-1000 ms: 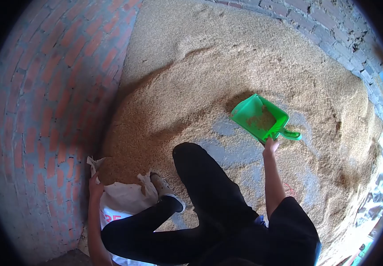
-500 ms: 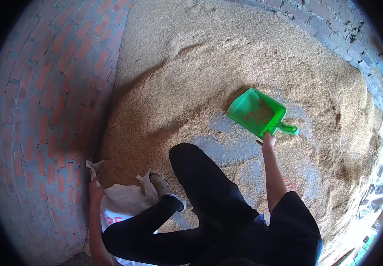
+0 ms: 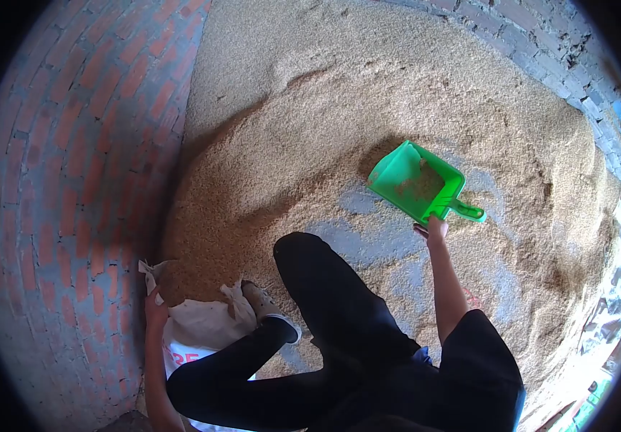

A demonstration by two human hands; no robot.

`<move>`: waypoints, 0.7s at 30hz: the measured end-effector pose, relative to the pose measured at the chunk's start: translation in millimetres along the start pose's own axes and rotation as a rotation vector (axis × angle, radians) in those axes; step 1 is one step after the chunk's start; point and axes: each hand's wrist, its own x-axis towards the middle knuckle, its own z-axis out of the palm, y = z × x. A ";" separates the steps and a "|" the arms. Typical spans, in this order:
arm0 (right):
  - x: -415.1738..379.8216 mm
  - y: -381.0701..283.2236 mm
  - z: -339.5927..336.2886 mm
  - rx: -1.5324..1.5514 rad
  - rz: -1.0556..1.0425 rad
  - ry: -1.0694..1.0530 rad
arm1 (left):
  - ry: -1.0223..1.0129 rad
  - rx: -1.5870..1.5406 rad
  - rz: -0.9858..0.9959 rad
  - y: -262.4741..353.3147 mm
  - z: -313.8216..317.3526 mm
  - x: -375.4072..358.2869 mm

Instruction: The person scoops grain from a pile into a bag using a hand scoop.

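My right hand (image 3: 436, 227) is closed on the lower side edge of a green plastic dustpan (image 3: 399, 171), beside its handle. The dustpan lies tilted over the heap, its inside facing up, with a little of the tan husk-like material in it. At the lower left, my left hand (image 3: 156, 308) grips the rim of a white woven sack (image 3: 208, 321) with red print. The sack's mouth is open against the loose material, and my leg covers part of the sack.
A heap of tan husk-like material (image 3: 310, 129) spreads over the grey floor (image 3: 375, 241). A brick wall (image 3: 87, 187) rises close on the left, another wall (image 3: 541, 50) at the back right. My shoe (image 3: 261, 302) rests beside the sack; shiny plastic sheeting (image 3: 613, 309) lies at right.
Almost nothing differs. The fingers of my right hand have shifted slightly at the dustpan's edge; the dustpan and my left hand on the sack stay in place.
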 end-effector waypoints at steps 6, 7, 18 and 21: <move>13.6 7.1 -10.9 0.120 -0.097 -0.118 | -0.017 -0.025 -0.035 0.3 2.6 -1.2; 2.0 -4.2 -11.2 0.115 -0.062 -0.120 | -0.020 -0.030 -0.026 -0.4 2.7 -1.5; 136.2 -44.1 -189.1 0.540 -0.802 0.479 | -0.008 -0.170 -0.127 11.6 -8.6 -19.2; 86.6 -102.2 -147.1 0.526 -0.546 0.778 | -0.063 -0.203 -0.103 38.0 -12.9 -36.6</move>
